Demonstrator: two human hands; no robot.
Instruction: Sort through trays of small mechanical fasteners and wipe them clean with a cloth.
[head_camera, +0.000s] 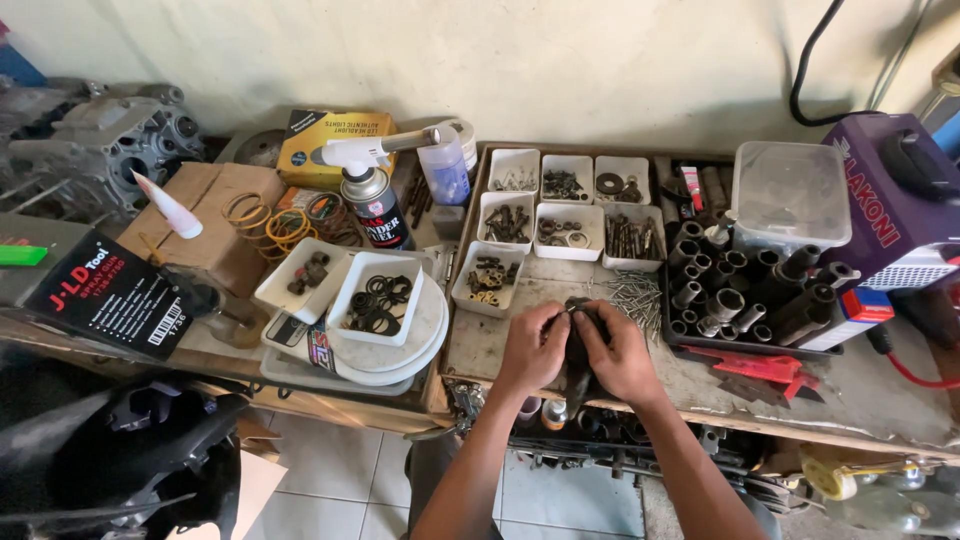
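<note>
Both forearms are bare from the lower edge of the picture up to the wrists, with no sleeves showing. The left hand (533, 347) and the right hand (622, 352) wear no gloves, rings, watch or wristband, as far as shows.

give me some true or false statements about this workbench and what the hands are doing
1. Both hands, the left hand and the right hand, grip one dark part between them. True.
2. The gas torch can lies flat on its side. False: it stands upright, its nozzle pointing right.
3. The white tray of black rubber rings rests on a stack of white plates. True.
4. The sockets sit left of the hands. False: they are in a black tray to the right.
5. The clear plastic tub is packed with bolts. False: it looks empty.
</note>
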